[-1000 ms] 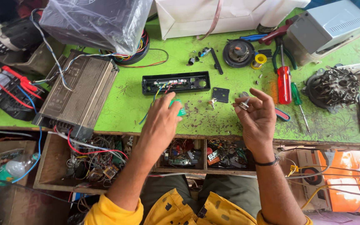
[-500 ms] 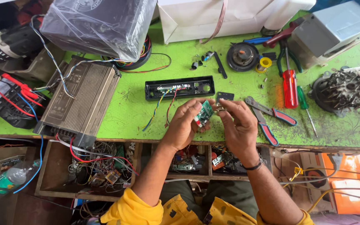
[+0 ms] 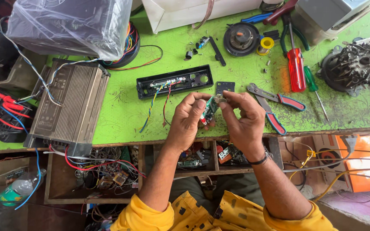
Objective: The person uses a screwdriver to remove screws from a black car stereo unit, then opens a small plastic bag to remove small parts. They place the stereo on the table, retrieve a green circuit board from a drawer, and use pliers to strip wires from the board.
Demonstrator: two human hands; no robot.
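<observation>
Green and small, a circuit board is being held above the front edge of the tabletop, pinched at its lower end by the fingers of the left hand and at its upper end by the closed thumb and forefinger of the right hand. Just behind it a black slotted housing with coloured wires is lying, pliers and a red screwdriver are being left to the right, and a ribbed metal box to the left; nothing is being interposed between hands and board.

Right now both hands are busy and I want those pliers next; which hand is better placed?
Right, probably. The right hand sits just beside the pliers, while the left hand grips the circuit board farther away.
</observation>
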